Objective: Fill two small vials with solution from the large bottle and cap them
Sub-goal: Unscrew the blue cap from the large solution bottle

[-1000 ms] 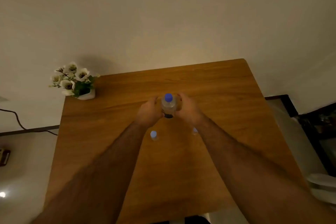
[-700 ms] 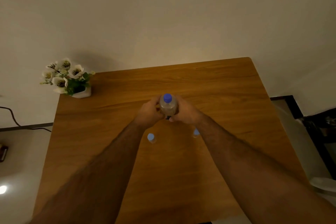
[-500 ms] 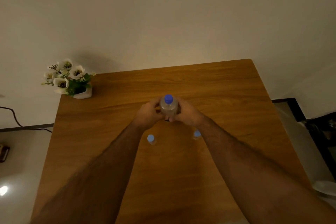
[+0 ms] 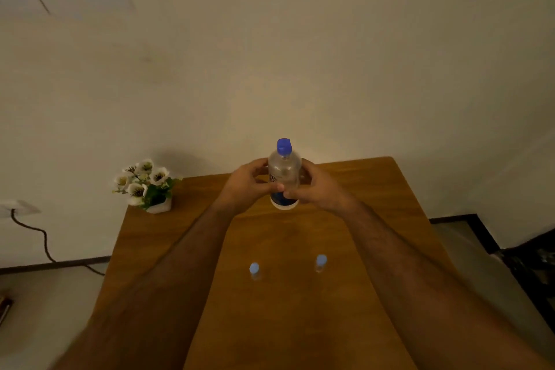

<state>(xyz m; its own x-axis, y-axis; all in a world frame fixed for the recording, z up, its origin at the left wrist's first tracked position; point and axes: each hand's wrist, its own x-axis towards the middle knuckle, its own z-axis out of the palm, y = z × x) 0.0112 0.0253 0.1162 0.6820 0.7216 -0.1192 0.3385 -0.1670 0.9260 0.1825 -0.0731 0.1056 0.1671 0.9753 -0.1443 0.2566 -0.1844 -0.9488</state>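
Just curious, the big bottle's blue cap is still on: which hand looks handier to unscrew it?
Probably the right hand; its fingers reach higher up the bottle, while the left hand grips the body.

Upright capped bottle (image 4: 284, 177), capped vials (image 4: 254, 270)

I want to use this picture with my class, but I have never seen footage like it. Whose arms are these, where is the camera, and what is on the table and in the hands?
There is no machine here. A person wears a wide-angle camera on the head, looking forward and down, so the two bare arms are their own.

Both the left hand and the right hand grip a clear large bottle, upright, with its blue cap on.

Nearer the person, two small vials, the left vial and the right vial, stand capped and apart on the wooden table. A small pot of white flowers sits at the table's far left corner.
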